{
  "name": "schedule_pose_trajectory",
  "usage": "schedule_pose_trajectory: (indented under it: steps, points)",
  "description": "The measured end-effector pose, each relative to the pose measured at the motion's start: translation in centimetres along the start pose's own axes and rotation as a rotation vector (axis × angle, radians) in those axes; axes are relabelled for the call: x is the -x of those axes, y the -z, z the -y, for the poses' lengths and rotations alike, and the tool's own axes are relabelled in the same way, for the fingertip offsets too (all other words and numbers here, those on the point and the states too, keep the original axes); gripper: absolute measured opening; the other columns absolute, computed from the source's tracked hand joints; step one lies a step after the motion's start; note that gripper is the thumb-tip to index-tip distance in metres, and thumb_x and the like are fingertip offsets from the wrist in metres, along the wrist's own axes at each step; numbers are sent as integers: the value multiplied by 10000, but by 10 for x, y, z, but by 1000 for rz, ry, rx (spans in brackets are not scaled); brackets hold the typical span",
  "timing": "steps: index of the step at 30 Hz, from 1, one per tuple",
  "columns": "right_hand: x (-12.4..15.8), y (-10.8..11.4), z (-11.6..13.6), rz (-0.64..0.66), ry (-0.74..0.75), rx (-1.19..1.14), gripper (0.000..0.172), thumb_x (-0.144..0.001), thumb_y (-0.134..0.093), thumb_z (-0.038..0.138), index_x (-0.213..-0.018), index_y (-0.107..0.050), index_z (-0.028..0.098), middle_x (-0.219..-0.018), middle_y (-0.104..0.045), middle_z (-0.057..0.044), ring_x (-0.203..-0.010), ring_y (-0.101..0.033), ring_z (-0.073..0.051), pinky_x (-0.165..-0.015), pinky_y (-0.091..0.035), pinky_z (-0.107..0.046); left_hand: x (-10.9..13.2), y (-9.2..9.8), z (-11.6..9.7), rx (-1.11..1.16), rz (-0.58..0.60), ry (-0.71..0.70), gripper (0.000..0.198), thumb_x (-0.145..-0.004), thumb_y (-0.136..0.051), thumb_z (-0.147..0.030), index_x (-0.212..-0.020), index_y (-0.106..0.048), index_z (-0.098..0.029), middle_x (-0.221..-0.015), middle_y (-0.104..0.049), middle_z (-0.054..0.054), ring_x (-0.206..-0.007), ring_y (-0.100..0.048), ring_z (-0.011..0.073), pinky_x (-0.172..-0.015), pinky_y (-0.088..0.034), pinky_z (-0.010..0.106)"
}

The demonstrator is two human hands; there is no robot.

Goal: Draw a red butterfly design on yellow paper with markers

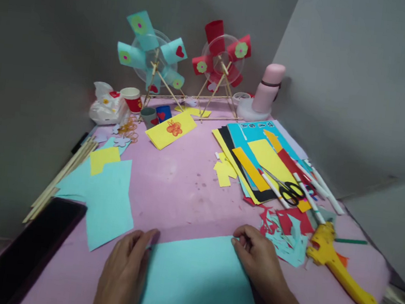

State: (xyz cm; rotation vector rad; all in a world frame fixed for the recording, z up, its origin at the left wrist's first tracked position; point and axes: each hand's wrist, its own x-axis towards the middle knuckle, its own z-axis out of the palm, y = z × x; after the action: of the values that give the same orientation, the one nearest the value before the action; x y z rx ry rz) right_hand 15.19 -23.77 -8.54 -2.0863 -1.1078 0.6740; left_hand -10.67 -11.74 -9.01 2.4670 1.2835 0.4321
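A large sheet of light blue paper (199, 278) lies at the table's near edge and runs out of the bottom of the view. My left hand (127, 265) is at its far left corner, fingers curled with thumb and forefinger together on the edge. At the far right corner, my right hand (254, 255) pinches the sheet between thumb and fingers. To the left lies a cut piece of light blue paper (108, 205) under a yellow scrap (103, 159). Red and light blue paper scraps (284, 234) are heaped just beyond my right hand.
A yellow glue gun (338, 270) rests at right, near black-handled scissors (289, 191) on stacked coloured paper (247, 176). A dark phone-like slab (30, 254) and wooden sticks (63, 175) lie left. Blue (153, 53) and red (222, 59) paper wheels on stick frames stand behind, beside a pink bottle (268, 89).
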Motion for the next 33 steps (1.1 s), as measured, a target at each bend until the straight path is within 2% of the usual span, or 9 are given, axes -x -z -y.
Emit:
schedule_pose_trajectory:
  steps: [5, 8, 12, 16, 18, 22, 24, 29, 33]
  points:
    - [-3, -1, 3, -24, -1, 10, 81, -771, -494, 170, -746, -570, 177, -650, -517, 12, -613, -518, -161, -581, -366, -261, -9, -5, 8, -222, 126, -489, 600, -822, -459, -116, -1306, -441, -470, -1342, -534, -18, -1137, -517, 245, -914, -370, 386]
    - [-4, -1, 4, -39, -2, 8, 73, -760, -510, 145, -736, -572, 177, -639, -508, 21, -600, -508, -151, -571, -362, -250, -18, -7, 6, -446, 82, -757, 612, -816, -463, -106, -1347, -411, -406, -1386, -508, -14, -1162, -501, 226, -913, -329, 370]
    - [-6, -1, 5, -61, -12, -4, 69, -743, -531, 120, -739, -576, 173, -637, -522, 25, -588, -517, -142, -567, -372, -238, -30, -9, -7, -465, -22, -909, 492, -819, -385, -72, -1222, -559, -295, -1356, -541, -19, -1147, -518, 210, -925, -299, 379]
    - [-6, -1, 4, -81, -17, -4, 80, -732, -549, 106, -752, -589, 173, -627, -534, 28, -587, -531, -139, -565, -387, -231, -31, -10, -22, -446, -39, -947, 442, -803, -386, -70, -1159, -599, -224, -1263, -622, 0, -1072, -590, 198, -901, -346, 362]
    - [-5, -1, 4, -91, -17, 2, 81, -735, -554, 110, -762, -593, 176, -621, -534, 32, -584, -534, -139, -560, -393, -228, -24, -11, -27, -434, -28, -909, 396, -863, -445, -234, -1242, -544, -173, -1261, -622, 51, -1083, -595, 220, -896, -385, 356]
    - [-2, -1, 6, -110, -6, 29, 105, -738, -543, 101, -786, -597, 177, -616, -538, 37, -574, -541, -137, -556, -408, -223, -8, -16, -28, -397, -30, -822, 845, -820, -484, -582, -1447, -224, -79, -1317, -554, 154, -1157, -556, 278, -892, -431, 357]
    - [0, 0, 7, -119, 10, 50, 117, -749, -527, 101, -796, -599, 180, -622, -546, 34, -583, -552, -138, -559, -417, -221, -3, -19, -25, -393, -13, -808, 905, -812, -480, -607, -1471, -124, -97, -1336, -530, 158, -1175, -545, 288, -884, -437, 362]
    - [9, 4, 6, -138, 67, 125, 150, -782, -475, 108, -820, -602, 177, -661, -601, -2, -611, -587, -162, -574, -451, -248, -3, -26, -18, -345, 49, -798, 924, -762, -450, -714, -1478, -134, -222, -1383, -482, 140, -1213, -508, 323, -900, -425, 405]
    - [23, -6, 13, -161, 197, 215, 266, -868, -377, 158, -917, -638, 149, -868, -689, -104, -821, -631, -238, -729, -501, -353, -4, -29, -18, -313, 93, -780, 942, -737, -463, -734, -1477, -117, -264, -1415, -444, 130, -1248, -470, 329, -920, -403, 414]
